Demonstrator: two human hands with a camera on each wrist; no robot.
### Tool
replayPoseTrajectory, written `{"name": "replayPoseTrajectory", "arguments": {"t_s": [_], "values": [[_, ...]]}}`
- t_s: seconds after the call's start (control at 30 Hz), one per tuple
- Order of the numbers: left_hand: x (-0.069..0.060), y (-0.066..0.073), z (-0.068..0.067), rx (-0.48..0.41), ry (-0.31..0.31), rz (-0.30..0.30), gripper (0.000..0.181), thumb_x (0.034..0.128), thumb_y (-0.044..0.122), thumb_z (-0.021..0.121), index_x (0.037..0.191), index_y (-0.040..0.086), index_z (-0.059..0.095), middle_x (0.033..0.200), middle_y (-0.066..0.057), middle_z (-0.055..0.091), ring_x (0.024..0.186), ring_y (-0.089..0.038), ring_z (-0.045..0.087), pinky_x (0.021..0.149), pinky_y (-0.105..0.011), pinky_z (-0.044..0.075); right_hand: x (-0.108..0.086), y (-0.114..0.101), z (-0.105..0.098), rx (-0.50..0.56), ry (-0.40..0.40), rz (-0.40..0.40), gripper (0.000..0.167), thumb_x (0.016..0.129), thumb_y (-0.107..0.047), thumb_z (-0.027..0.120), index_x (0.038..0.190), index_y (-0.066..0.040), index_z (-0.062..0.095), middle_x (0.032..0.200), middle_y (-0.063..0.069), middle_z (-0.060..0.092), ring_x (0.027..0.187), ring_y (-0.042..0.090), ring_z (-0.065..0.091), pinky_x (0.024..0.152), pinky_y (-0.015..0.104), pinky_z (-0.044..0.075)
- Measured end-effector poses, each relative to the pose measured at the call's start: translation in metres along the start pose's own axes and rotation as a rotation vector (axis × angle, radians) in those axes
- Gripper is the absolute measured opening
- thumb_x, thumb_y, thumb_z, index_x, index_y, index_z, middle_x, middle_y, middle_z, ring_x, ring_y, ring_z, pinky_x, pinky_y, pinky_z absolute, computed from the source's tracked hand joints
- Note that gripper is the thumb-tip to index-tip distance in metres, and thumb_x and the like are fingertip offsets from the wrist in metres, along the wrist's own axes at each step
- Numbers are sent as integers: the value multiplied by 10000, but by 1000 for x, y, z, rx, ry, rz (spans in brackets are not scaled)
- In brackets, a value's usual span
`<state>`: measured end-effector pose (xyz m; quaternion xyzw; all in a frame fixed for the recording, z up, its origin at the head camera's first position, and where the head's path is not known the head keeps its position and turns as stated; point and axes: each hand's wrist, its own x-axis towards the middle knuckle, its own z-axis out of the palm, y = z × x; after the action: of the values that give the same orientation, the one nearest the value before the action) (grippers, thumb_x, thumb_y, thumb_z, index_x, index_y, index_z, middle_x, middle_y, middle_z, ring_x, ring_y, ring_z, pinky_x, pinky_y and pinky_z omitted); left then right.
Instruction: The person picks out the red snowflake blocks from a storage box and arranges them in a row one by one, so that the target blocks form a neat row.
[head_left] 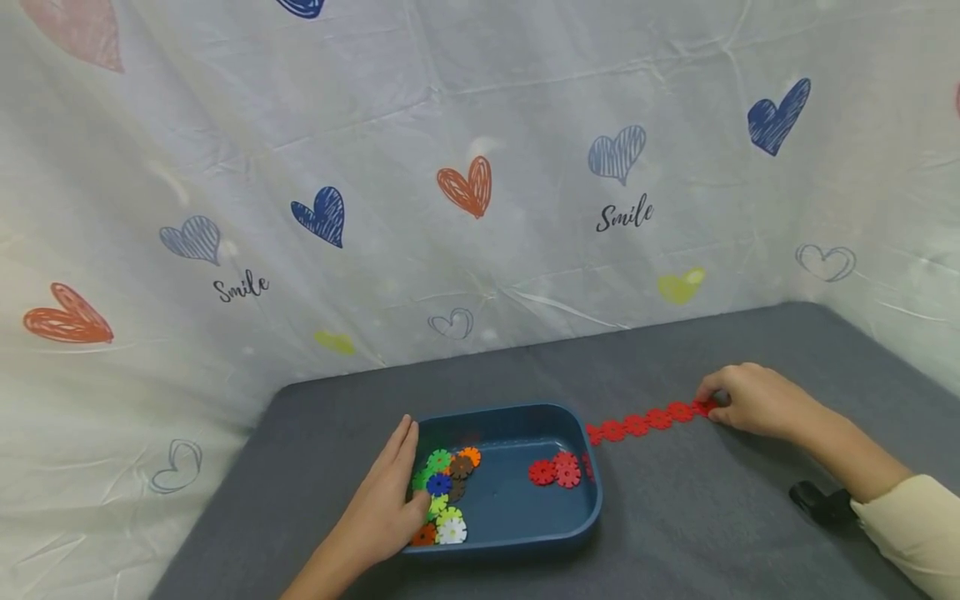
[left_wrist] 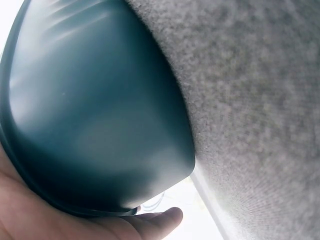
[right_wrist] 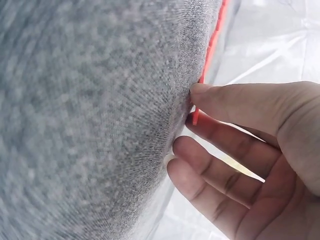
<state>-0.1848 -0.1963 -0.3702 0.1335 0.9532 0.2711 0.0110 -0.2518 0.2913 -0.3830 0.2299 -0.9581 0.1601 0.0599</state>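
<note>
Red chain of notched discs (head_left: 648, 422) stretched across the grey tabletop (head_left: 675, 500), left end lost from sight behind the right rim of the blue tray (head_left: 502, 504), right end pinched by the fingers (right_wrist: 235, 142) of the right hand (head_left: 761, 402). Left hand (head_left: 378, 500) on the tray's left rim, fingers straight, unclenched. In the tray, two red discs (head_left: 561, 470) toward the right, mixed-colour discs (head_left: 438, 483) piled left. Behind, white sheet (head_left: 525, 100) printed with hearts (head_left: 474, 192).

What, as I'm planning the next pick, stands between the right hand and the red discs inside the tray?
The tray's right wall stands between the right hand and the red discs; the red chain lies outside it. The tray's top is open.
</note>
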Motion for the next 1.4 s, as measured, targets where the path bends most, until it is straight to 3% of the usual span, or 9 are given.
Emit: {"name": "replayPoseTrajectory", "arguments": {"t_s": [0.6, 0.73, 0.83, 0.93, 1.1, 1.23, 1.4], "values": [[-1, 1, -1, -1, 1, 5, 849, 870, 46, 567, 1599, 11, 133, 1672, -105, 26, 1506, -345, 107, 1090, -630, 275, 2, -2, -3, -12, 14, 0, 173, 745, -31, 826, 894, -91, 763, 874, 13, 704, 736, 182, 617, 599, 384, 485], [0, 0, 0, 6, 3, 7, 840, 872, 50, 562, 1597, 5, 141, 1672, -106, 31, 1507, -340, 109, 1098, -630, 265, 2, -5, -2, -4, 31, 3, 159, 771, -2, 784, 906, -82, 762, 871, 17, 703, 721, 169, 612, 597, 389, 486], [0, 0, 0, 8, 5, 10, 841, 869, 51, 563, 1596, 3, 143, 1671, -107, 33, 1506, -342, 112, 1098, -630, 265, 3, -10, -4, 5, 63, -15, 163, 798, 34, 731, 926, -59, 764, 889, 41, 717, 771, 232, 660, 632, 430, 515], [-1, 0, 0, 8, 7, 15, 842, 868, 51, 565, 1596, 1, 145, 1671, -110, 35, 1505, -346, 115, 1096, -632, 266, 5, -18, -7, 15, 87, -33, 197, 818, 61, 688, 973, -32, 766, 946, 86, 730, 798, 250, 656, 656, 433, 509], [-1, -1, 1, 13, 12, 28, 840, 865, 41, 549, 1597, 7, 138, 1672, -105, 35, 1506, -345, 113, 1097, -633, 260, 10, -41, -14, 55, 84, -45, 225, 836, 68, 661, 1026, -4, 758, 995, 116, 731, 726, 160, 580, 625, 369, 465], [-1, -1, 2, 15, 17, 37, 839, 860, 37, 538, 1597, 10, 140, 1671, -108, 41, 1506, -349, 116, 1097, -636, 256, 14, -61, -14, 81, 80, -99, 201, 838, 59, 676, 1014, 6, 757, 968, 96, 736, 769, 192, 674, 653, 395, 546], [-1, -2, 2, 19, 15, 28, 841, 860, 44, 540, 1597, 10, 139, 1671, -108, 39, 1506, -344, 116, 1100, -634, 255, 19, -92, -12, 64, 112, -180, 196, 834, 31, 717, 1016, -26, 764, 972, 54, 737, 829, 201, 692, 708, 407, 566]]}}
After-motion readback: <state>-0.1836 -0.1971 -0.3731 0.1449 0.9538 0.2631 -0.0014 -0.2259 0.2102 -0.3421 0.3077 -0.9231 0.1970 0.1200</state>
